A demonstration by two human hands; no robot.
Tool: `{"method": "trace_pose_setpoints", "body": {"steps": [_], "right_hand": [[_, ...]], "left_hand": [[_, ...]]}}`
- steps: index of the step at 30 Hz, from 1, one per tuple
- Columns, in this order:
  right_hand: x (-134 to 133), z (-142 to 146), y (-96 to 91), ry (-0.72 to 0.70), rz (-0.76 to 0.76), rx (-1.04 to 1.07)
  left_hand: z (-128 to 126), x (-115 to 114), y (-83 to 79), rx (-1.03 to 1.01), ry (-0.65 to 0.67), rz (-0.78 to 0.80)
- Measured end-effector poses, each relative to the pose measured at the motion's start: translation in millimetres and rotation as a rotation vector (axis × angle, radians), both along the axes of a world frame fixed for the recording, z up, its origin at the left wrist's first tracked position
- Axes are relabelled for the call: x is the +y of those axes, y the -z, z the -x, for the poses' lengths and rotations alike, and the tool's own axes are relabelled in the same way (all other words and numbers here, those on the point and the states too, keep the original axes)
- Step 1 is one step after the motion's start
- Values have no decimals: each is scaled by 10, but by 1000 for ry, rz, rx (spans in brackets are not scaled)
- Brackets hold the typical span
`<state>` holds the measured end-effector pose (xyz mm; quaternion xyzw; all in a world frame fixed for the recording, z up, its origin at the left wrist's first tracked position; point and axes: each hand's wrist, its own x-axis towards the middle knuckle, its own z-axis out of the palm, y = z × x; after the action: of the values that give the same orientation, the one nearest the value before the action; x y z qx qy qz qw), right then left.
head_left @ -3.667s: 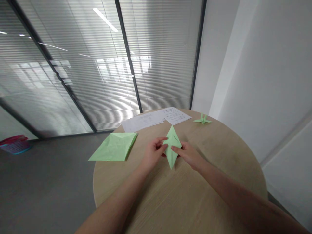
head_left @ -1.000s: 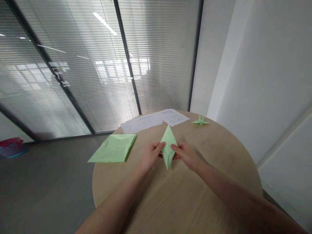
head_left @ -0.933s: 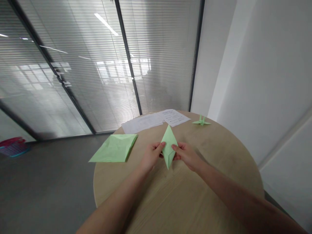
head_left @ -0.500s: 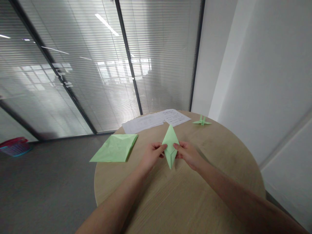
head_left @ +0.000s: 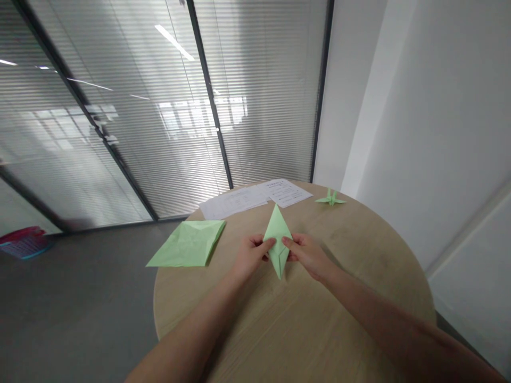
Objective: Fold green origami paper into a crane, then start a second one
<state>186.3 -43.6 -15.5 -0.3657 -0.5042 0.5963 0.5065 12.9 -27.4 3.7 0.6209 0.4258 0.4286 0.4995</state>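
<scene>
A light green paper (head_left: 277, 229), folded into a tall diamond, is held between both hands above the middle of the round table. My left hand (head_left: 252, 254) pinches its left edge, thumb on the front face and fingers behind. On the opposite edge, my right hand (head_left: 307, 254) grips it the same way, its thumb near the centre crease. A slit runs down the lower half of the diamond, and its lower point faces me. The fingers behind the paper are partly hidden.
A green paper sheet (head_left: 187, 244) overhangs the left edge of the round wooden table (head_left: 359, 255). White printed sheets (head_left: 239, 201) lie at the back. Right of them sits a folded green paper crane (head_left: 331, 199). A red and blue basket (head_left: 26, 243) stands on the floor at left.
The diamond's upper tip has tilted slightly to the left. Both hands keep their hold in nearly the same place.
</scene>
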Motion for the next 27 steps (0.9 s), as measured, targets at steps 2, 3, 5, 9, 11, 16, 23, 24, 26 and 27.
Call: {"method": "trace_pose_setpoints", "body": {"steps": [2,3,5,9,11,16,23,24,26,27], "right_hand": [[-8,4,-2,-13,5,1],[-12,3,-4,-14,4,-1],[-17,1,-9,-14,-7,-6],[-15,5,-12,13,-8,3],[-7,3,-12,35,12,25],[30,-41,-10,65,73,119],[71,-38,56,75,131,136],[76,-30,71,77,144,125],[81,-18,97,80,156,94],[81,-14,106,78,148,78]], "left_hand": [[9,-6,-21,-1,4,-12],[12,-11,-32,4,4,-17],[15,-16,-44,12,7,-20],[12,-8,-33,27,7,4],[11,-6,-35,9,-20,-12],[31,-21,-72,-57,-68,-136],[24,25,20,122,18,-199],[20,32,33,136,-4,-206],[18,45,48,139,-66,-207],[20,51,51,127,-93,-202]]}}
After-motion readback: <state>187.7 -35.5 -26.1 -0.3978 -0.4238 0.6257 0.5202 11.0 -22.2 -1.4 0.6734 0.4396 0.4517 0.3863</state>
